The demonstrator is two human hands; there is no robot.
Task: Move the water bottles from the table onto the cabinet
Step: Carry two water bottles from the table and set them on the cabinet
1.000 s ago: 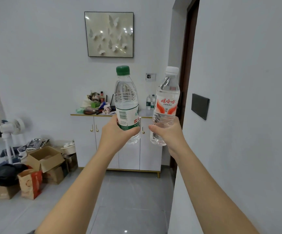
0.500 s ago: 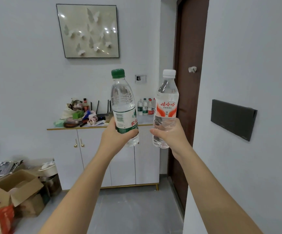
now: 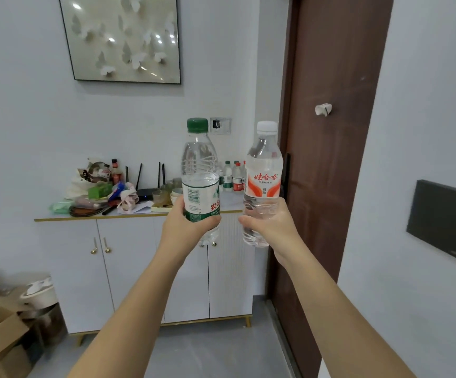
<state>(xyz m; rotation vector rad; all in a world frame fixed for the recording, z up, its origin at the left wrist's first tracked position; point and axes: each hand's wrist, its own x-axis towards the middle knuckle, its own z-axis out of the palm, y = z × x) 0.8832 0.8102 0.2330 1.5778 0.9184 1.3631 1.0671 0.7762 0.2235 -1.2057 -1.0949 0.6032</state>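
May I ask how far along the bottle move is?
Done: several small bottles stand on the cabinet, right end. In hand: the left hand grips the green-capped bottle, the right hand the white-capped bottle, both upright, short of the cabinet. Left: setting both down; the table is out of view.

Cabinet [image 3: 128, 257] nearer than before

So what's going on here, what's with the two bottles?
A person holds a water bottle upright in each hand, facing a white cabinet. The left hand grips the green-capped bottle; the right hand grips the white-capped bottle with the red label. Neither has been set down yet. A few small bottles stand at the right end of the cabinet top, with clutter to the left.
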